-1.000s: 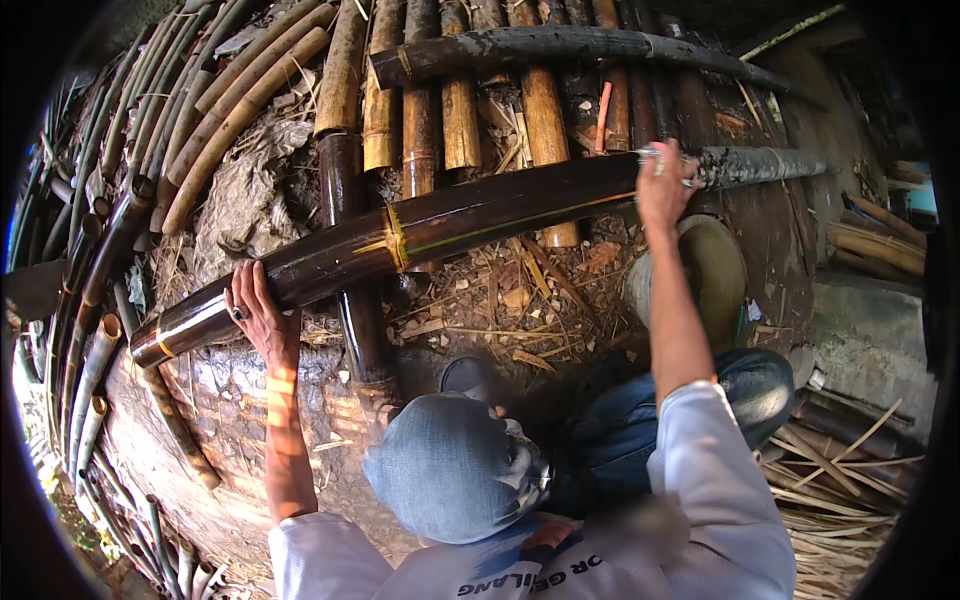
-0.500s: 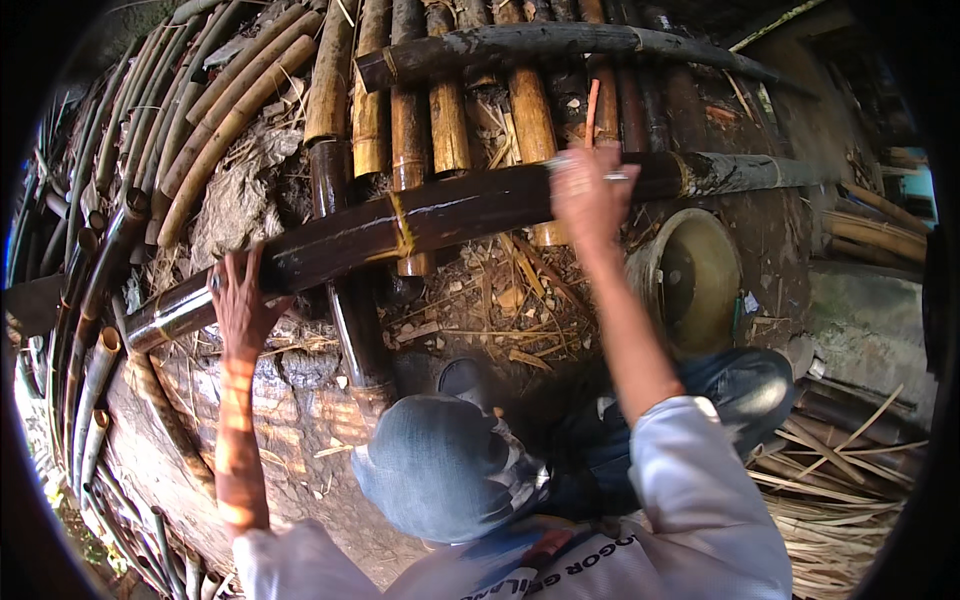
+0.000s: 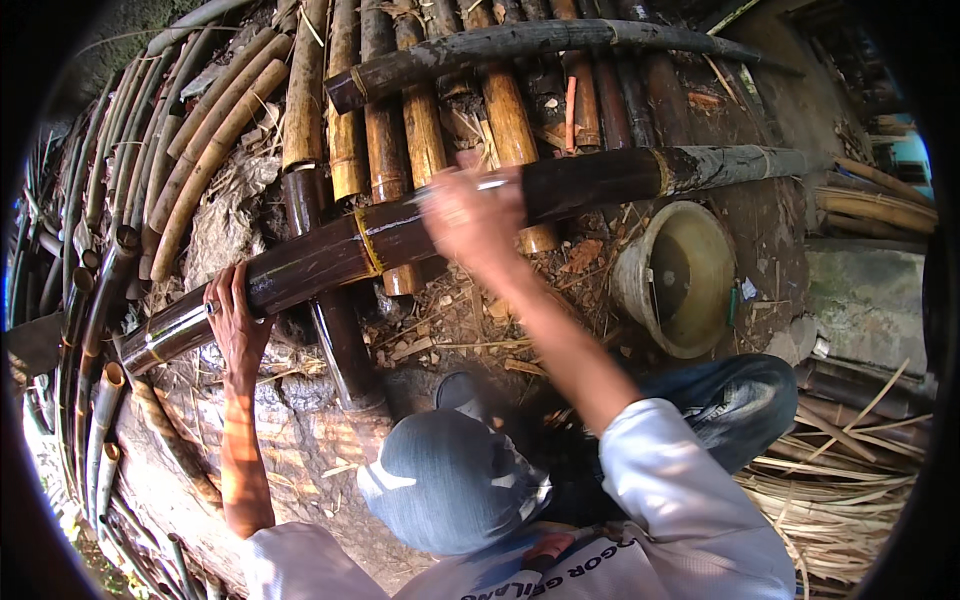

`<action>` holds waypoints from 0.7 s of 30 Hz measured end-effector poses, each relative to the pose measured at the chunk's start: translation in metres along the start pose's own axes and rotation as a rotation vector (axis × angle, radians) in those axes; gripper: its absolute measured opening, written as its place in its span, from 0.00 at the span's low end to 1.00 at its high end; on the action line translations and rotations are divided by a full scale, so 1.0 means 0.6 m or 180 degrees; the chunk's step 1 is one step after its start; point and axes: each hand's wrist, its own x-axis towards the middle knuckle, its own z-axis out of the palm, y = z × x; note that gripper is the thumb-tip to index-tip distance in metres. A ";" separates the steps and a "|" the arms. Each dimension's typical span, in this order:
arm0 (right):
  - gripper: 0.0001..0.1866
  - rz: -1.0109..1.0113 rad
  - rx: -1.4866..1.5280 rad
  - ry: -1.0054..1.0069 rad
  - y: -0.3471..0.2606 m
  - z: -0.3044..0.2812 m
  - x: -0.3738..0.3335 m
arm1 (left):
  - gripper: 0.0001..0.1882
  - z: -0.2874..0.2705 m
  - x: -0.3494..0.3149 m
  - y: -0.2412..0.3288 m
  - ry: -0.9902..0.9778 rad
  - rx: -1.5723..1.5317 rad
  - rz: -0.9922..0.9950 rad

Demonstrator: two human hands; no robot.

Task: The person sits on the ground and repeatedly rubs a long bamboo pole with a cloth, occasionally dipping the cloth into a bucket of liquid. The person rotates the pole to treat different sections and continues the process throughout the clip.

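A long, dark bamboo pole lies crosswise before me, glossy and wet along its left and middle, with a dull grey right end. Near its left end, my left hand is closed over the pole, fingers across the top and thumb on the near side; one finger wears a ring. My right hand is on the pole just right of a yellowish joint, smeared by motion. Whether it holds something cannot be made out. A pale round basin stands on the ground below the pole's right part.
Several brown bamboo poles lie side by side under the wet one. Another grey-dark pole crosses them farther off. Curved bamboo lengths are stacked at left. Split strips pile up at lower right, below a concrete block.
My right hand has slid left along the pole, from near the orange stick toward the yellowish joint. My left hand keeps its place on the pole. The whole view has shifted slightly.
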 end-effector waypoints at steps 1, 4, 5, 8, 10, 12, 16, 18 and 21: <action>0.17 -0.0035 -0.0650 0.0384 0.072 -0.051 0.009 | 0.57 -0.002 -0.009 0.001 0.0052 0.0038 -0.0004; 0.16 0.0835 -0.1615 0.1119 0.272 -0.210 0.035 | 0.58 0.007 -0.009 0.000 0.0110 -0.0036 -0.0019; 0.17 0.0886 -0.2233 0.1321 0.399 -0.275 0.035 | 0.58 0.012 0.023 0.032 0.0184 -0.0079 0.0132; 0.16 0.1673 -0.0555 -0.0150 0.214 -0.178 0.067 | 0.54 0.027 -0.021 0.025 0.0436 0.0091 0.0112; 0.17 0.0913 -0.0954 -0.0559 0.009 -0.050 0.035 | 0.51 0.054 -0.055 0.030 0.0785 0.0250 -0.0003; 0.22 -0.0411 -0.0916 -0.0464 -0.113 0.075 -0.011 | 0.52 0.073 -0.058 0.046 0.1069 0.0251 -0.0007; 0.21 -0.1107 -0.0027 -0.0107 -0.123 0.129 -0.059 | 0.68 0.011 -0.059 0.067 -0.0213 0.0525 -0.0438; 0.22 -0.0311 -0.0004 -0.0079 -0.056 0.045 -0.060 | 0.66 -0.041 -0.027 0.028 -0.0860 0.0448 -0.0309; 0.18 0.0363 -0.1337 0.0516 0.124 -0.105 -0.020 | 0.59 -0.050 0.012 -0.008 -0.1134 -0.0335 0.0116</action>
